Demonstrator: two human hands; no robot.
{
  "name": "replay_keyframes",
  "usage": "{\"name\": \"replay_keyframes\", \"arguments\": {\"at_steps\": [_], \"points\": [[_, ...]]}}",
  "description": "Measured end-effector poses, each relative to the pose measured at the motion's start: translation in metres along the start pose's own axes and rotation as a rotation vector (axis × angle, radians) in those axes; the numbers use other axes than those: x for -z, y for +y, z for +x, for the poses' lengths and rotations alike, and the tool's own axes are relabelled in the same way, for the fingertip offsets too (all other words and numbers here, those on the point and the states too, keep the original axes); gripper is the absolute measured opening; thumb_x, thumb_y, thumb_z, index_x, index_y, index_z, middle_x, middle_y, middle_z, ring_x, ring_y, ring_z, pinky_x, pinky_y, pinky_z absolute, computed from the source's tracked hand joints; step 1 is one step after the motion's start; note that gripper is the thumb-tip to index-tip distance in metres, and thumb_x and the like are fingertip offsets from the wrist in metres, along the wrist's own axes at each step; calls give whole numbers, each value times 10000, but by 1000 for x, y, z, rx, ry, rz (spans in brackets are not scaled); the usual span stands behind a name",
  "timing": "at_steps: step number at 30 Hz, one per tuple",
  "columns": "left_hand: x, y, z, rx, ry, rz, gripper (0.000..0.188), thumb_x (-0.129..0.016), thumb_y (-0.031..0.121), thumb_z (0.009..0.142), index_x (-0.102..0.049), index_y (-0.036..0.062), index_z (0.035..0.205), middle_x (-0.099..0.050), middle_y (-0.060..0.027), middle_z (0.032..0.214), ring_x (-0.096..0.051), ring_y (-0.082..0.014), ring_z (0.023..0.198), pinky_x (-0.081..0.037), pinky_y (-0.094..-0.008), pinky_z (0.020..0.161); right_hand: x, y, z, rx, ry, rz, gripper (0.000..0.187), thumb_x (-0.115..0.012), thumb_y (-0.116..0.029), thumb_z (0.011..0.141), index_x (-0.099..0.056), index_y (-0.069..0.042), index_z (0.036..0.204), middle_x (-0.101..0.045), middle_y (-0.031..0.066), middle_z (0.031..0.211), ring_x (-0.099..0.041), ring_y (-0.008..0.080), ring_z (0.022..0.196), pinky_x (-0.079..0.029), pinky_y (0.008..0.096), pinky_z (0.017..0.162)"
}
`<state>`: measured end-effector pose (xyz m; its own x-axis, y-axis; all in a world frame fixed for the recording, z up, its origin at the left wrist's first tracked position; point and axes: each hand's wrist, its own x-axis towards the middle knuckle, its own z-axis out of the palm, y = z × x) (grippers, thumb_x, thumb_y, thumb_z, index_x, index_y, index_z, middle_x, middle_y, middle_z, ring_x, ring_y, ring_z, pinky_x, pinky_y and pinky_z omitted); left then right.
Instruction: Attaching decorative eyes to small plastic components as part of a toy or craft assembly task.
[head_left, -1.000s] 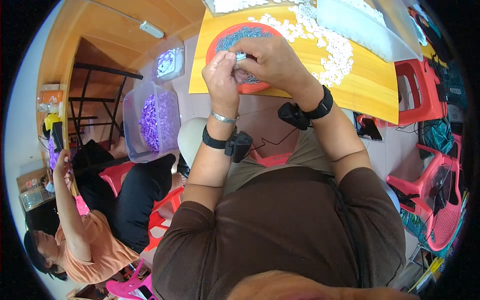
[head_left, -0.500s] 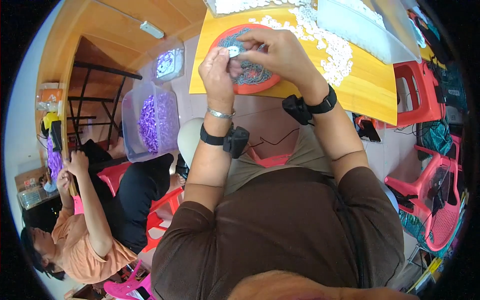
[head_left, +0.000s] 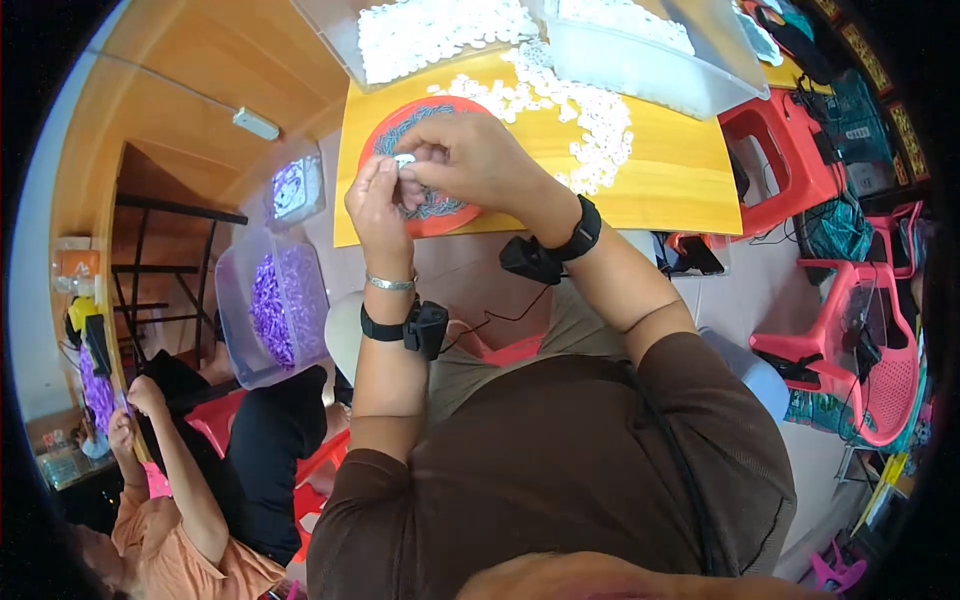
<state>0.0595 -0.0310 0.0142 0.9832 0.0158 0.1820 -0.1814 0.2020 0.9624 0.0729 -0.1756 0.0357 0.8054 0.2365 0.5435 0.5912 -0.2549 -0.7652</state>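
My left hand [head_left: 378, 208] pinches a small white plastic piece [head_left: 404, 160] between thumb and fingertips, above a round red tray [head_left: 447, 226]. From the right, my right hand [head_left: 482, 158] meets it, its thumb and fingers closed at the same piece. Whether something tiny sits between the right fingertips is too small to tell. Thin grey screw-like metal pins [head_left: 402, 128] fill the tray beneath both hands, which partly hide them. Loose white plastic pieces [head_left: 602, 140] lie spread over the yellow table [head_left: 680, 180] beyond and right of the tray.
Clear bins of white pieces [head_left: 440, 40] stand at the table's far side. Left of the table sits a clear tub [head_left: 235, 310] of purple parts. At the left, another person [head_left: 180, 500] works with both hands. Red stools [head_left: 780, 170] and pink chairs [head_left: 850, 330] stand at the right.
The whole view has shifted, so the table appears lower and further left. My right fingers have come together at the white piece, which my left hand still holds.
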Motion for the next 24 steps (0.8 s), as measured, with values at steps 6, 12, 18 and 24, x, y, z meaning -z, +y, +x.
{"name": "replay_keyframes", "arguments": {"at_steps": [6,12,18,24], "points": [[0,-3,1,1,-32,10,227,-458,176,895,-554,11,771,-519,-32,593,-453,-89,514,-341,-206,487,2,3,1,-13,-15,18,165,-635,-126,733,-625,-1,841,-595,83,634,-574,135,569,-469,253,549],[-4,1,-1,6,-34,10,249,-454,185,892,-539,19,727,-517,-38,590,-453,-90,513,-339,-211,485,9,-4,3,-117,-93,50,161,-642,-129,741,-628,-2,840,-599,60,662,-557,109,597,-463,241,573],[-5,2,-5,6,-28,38,241,-462,190,888,-540,28,728,-523,-32,595,-460,-97,513,-345,-214,483,94,23,27,12,743,-19,206,-680,-201,756,-659,-33,873,-652,95,705,-599,125,620,-464,273,559],[-9,1,-3,31,-37,61,226,-474,188,883,-544,34,732,-528,-25,598,-461,-88,514,-343,-207,475,104,34,2,-145,542,-305,210,-618,-176,821,-653,-6,940,-642,40,707,-569,72,639,-445,211,590]]}}
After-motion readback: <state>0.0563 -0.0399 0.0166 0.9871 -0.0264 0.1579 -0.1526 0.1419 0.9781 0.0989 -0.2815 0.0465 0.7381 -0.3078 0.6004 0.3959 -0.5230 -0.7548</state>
